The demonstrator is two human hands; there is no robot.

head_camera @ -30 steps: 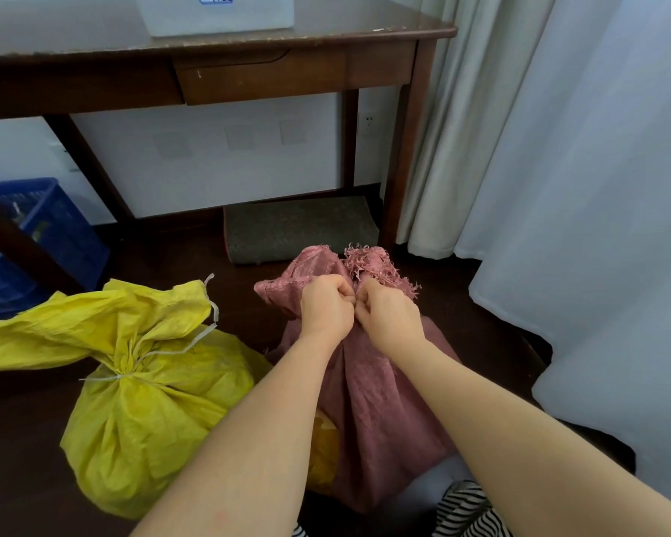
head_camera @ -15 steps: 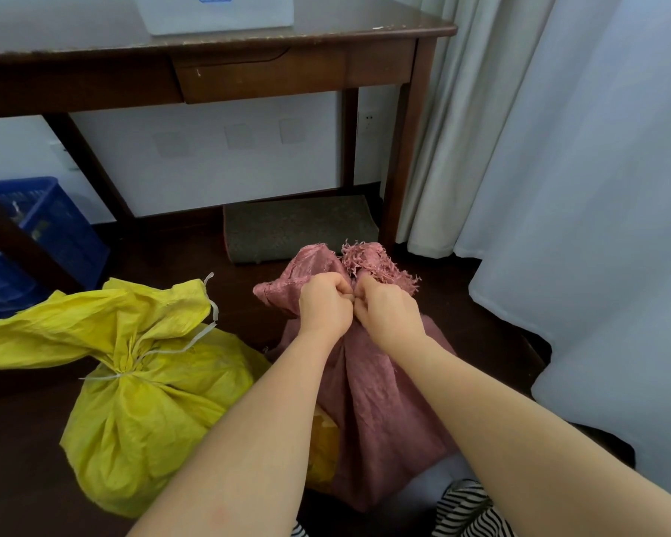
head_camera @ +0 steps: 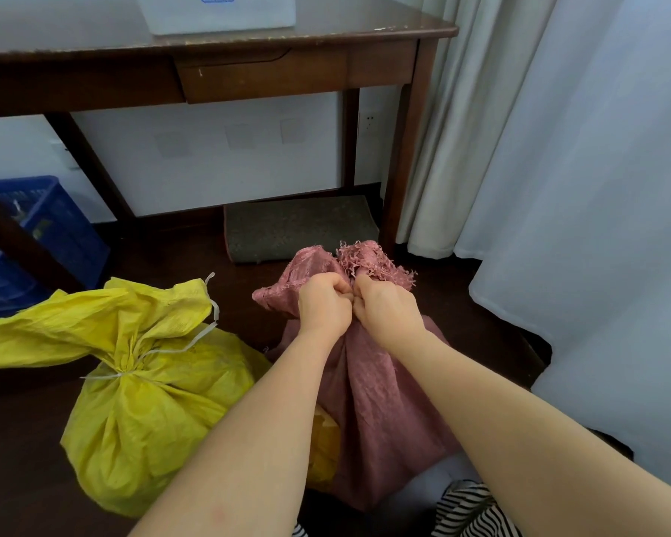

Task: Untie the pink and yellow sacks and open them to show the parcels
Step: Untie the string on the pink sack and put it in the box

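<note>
Gripping pink sack (head_camera: 369,385) neck, both hands (left hand (head_camera: 323,306), right hand (head_camera: 387,308)) touching

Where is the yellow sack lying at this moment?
The yellow sack lies on the dark floor, at lower left in the head view, beside the pink sack.

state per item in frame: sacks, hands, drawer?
pink sack: neck bunched, gripped by both hands, not opened
yellow sack: tied shut with white string, untouched
left hand: fingers curled, pinching at the pink sack's neck
right hand: fingers curled, pinching at the same neck
desk drawer: closed
</note>
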